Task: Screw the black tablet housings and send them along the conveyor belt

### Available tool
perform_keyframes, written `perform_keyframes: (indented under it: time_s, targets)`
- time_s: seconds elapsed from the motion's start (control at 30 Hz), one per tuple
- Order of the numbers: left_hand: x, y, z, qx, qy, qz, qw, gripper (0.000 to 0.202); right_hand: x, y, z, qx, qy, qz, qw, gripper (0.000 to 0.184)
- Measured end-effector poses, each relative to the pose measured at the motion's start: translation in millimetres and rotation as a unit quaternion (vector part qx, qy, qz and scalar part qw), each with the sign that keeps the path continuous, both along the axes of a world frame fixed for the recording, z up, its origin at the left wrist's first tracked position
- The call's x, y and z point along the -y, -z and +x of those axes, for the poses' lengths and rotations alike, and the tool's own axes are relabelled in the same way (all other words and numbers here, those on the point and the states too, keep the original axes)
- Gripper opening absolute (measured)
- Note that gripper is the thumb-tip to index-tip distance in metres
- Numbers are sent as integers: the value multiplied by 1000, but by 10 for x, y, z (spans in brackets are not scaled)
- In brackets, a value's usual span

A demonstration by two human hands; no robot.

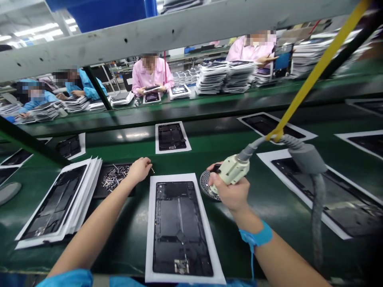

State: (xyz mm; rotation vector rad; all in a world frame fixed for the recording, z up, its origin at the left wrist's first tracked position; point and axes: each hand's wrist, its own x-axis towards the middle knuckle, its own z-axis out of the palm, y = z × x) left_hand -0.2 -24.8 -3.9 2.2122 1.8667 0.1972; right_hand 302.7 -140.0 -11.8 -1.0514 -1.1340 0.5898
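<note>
My left hand point(140, 170) is closed in a pinch on a small thin metallic piece point(153, 170). Just left of it, a dark tray point(100, 187) holds a heap of similar small metallic parts point(116, 177). My right hand point(233, 191), wearing a blue wrist strap point(257, 236), wraps around a pale corded power tool point(233, 169); its tip is hidden. Beside those fingers lies a round perforated metal disc point(207, 184). Between my arms, a black tablet housing point(179, 227) lies inner side up on a white sheet point(151, 239).
A yellow strap point(317, 75) holds up the tool's thick cable point(317, 215). Stacked housings on white sheets point(64, 203) stand at left. More housings lie beyond point(170, 136) and at right point(335, 191). A grey beam point(167, 38) crosses above. Co-workers sit opposite behind piles point(211, 77).
</note>
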Motion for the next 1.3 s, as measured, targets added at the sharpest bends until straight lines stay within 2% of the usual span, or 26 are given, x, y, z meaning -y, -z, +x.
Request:
perform_keyframes:
  time_s: [0.1,0.17,0.27,0.43,0.53,0.63,0.77,0.87,0.97,1.07,1.2,1.3]
  targets:
    - [-80,104,100,-38,-15,-25,999,16,20,-32,-3,9,8,7,1000,11]
    - [-82,93,132,-35,-25,-30,999,15,27,-59,-3,12,17,15,1000,11]
    - [-15,-96,-29,-36,-44,-20,998,18,13,-76,4,3,22,20,1000,11]
    - [189,-542,-696,-96,-81,-13,992,27,-1,-51,13,1,15,19,1000,9]
    - [267,-625,-843,-119,-86,5,989,35,-7,-75,44,-2,5,18,1000,13]
    - [352,-546,-620,-65,-33,29,997,34,-48,-177,99,-27,-12,10,1000,26]
    - [431,-308,-122,18,66,19,997,33,-164,-355,117,-90,-63,13,994,47]
    - [457,-55,72,41,93,-12,995,31,-239,-370,58,-84,-51,5,995,41]
    - [476,196,60,62,71,-6,996,31,-266,-259,-14,-50,-4,-7,999,25]
    - [497,355,-19,108,69,0,992,33,-263,-127,-45,-34,23,-21,999,21]
    - [515,410,-34,166,81,-1,983,33,-251,-47,-7,-26,49,-20,998,20]
    - [510,418,0,189,112,3,975,33,-234,-38,44,1,82,0,997,20]
